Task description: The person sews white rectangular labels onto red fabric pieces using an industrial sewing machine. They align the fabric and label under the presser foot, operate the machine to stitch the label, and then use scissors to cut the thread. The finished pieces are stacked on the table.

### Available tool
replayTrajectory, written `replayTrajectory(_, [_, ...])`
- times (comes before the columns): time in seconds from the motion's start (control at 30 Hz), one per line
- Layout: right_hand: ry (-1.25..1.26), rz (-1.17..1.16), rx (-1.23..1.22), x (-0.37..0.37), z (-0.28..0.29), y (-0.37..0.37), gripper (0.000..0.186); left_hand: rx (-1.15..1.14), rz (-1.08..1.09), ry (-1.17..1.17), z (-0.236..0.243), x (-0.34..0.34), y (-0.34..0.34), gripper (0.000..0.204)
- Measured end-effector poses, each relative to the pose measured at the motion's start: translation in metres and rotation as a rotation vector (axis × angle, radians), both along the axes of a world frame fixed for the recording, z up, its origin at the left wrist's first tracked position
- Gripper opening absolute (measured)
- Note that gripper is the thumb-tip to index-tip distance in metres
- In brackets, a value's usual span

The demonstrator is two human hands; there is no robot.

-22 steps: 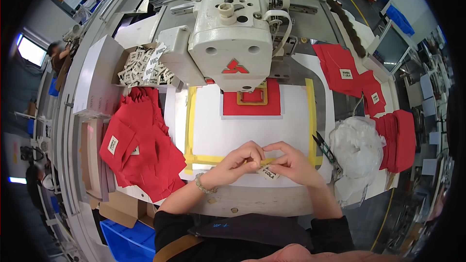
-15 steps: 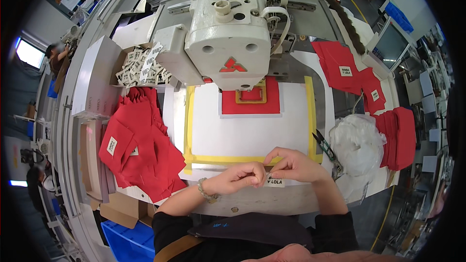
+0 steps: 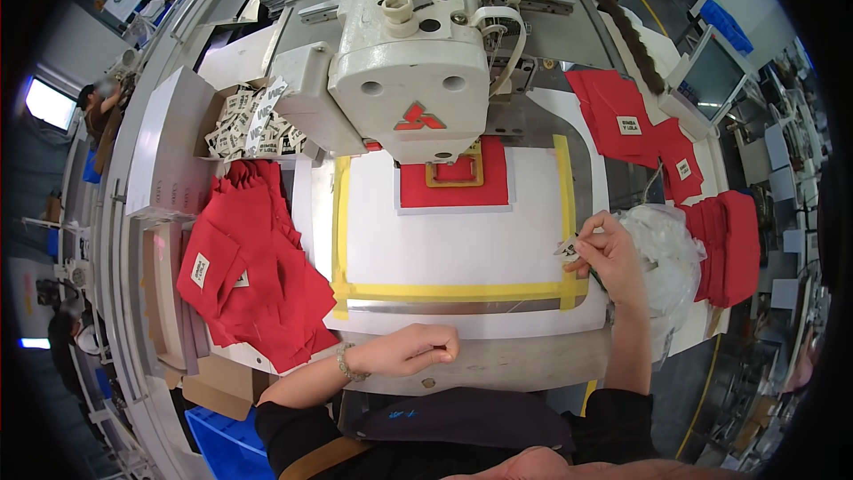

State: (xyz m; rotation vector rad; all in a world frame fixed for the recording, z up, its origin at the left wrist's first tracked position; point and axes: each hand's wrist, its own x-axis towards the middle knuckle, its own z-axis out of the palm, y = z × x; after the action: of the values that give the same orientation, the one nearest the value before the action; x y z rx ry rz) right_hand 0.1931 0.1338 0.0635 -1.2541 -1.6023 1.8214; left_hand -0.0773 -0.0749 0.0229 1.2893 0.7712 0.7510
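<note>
My right hand (image 3: 609, 255) pinches a small white fabric label (image 3: 567, 250) with dark print, above the right yellow tape strip. Below that hand the green-handled snips are mostly hidden. My left hand (image 3: 407, 351) hangs over the metal front edge of the machine table, its fingers curled in; whatever may be inside them is hidden. Ahead, a red fabric piece (image 3: 496, 188) lies on a white sheet (image 3: 453, 249) bordered with yellow tape. A yellow frame (image 3: 480, 166) rests on the red piece, under the white sewing machine head (image 3: 409, 71).
On the left lie a heap of labelled red pieces (image 3: 275, 289) and a box of loose labels (image 3: 251, 124). A clear plastic bag (image 3: 659, 258), a folded red stack (image 3: 736, 249) and more labelled red pieces (image 3: 613, 111) are on the right. A screen (image 3: 713, 76) stands behind.
My hands have parted. The right went right and away from me with the label, in front of the snips; the left drew slightly left and nearer.
</note>
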Motion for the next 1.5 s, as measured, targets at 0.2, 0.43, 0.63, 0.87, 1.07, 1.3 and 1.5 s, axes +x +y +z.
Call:
replayTrajectory(0.2, [0.103, -0.089, 0.348, -0.017, -0.048, -0.011, 0.011, -0.013, -0.149, 0.018, -0.006, 0.015, -0.004, 0.012])
replayTrajectory(0.43, [0.398, -0.276, 0.19, -0.056, -0.035, -0.037, 0.017, 0.03, -0.332, 0.134, 0.001, 0.017, -0.007, 0.027])
replayTrajectory(0.63, [0.277, -0.153, 0.111, -0.055, -0.034, -0.056, 0.028, 0.24, -0.332, 0.36, 0.052, -0.013, 0.025, 0.033])
replayTrajectory(0.87, [0.133, -0.008, 0.23, -0.055, -0.014, -0.077, 0.033, 0.454, 0.658, 0.41, 0.033, 0.022, 0.062, 0.029])
replayTrajectory(1.07, [0.098, -0.025, 0.339, -0.055, -0.012, -0.084, 0.035, 0.667, 0.669, 0.56, 0.017, 0.031, 0.071, 0.025])
replayTrajectory(1.3, [0.105, -0.023, 0.382, -0.059, -0.013, -0.086, 0.036, 0.848, 0.731, 0.636, 0.018, 0.035, 0.074, 0.016])
replayTrajectory(1.5, [0.088, 0.047, 0.475, -0.061, -0.014, -0.086, 0.034, 0.818, 0.733, 0.629, 0.016, 0.033, 0.077, 0.014])
